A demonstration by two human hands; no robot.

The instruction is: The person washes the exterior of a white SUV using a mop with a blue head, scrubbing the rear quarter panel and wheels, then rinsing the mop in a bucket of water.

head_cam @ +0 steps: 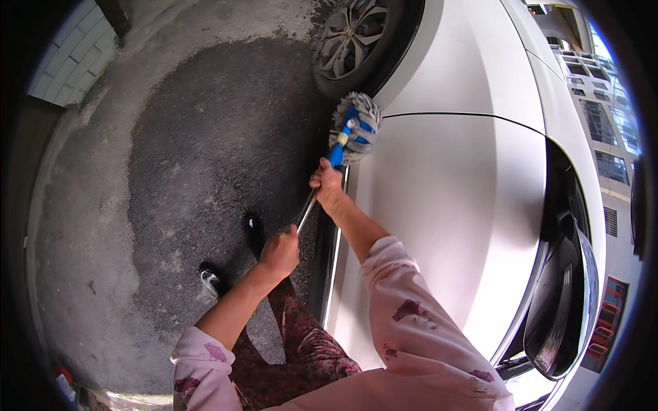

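Observation:
Both my hands grip a car-wash mop by its thin metal pole [307,211]. My left hand [281,253] is closed around the pole nearer my body. Further up, my right hand [327,181] holds it just below the blue plastic joint [335,154]. The grey, shaggy mop head [366,110] rests against or very close to the lower side of a white car [437,174], beside the seam at the front of the door. Part of the head's blue plate shows between the strands. Just beyond it is a tyre with a metal spoked wheel [350,38].
The car's black side mirror [552,308] juts out at the right. A dark sill [325,257] runs along the car's bottom edge. Under my shoes [209,277] lies rough asphalt with a dark patch [205,128]. A block wall [77,54] stands at the upper left.

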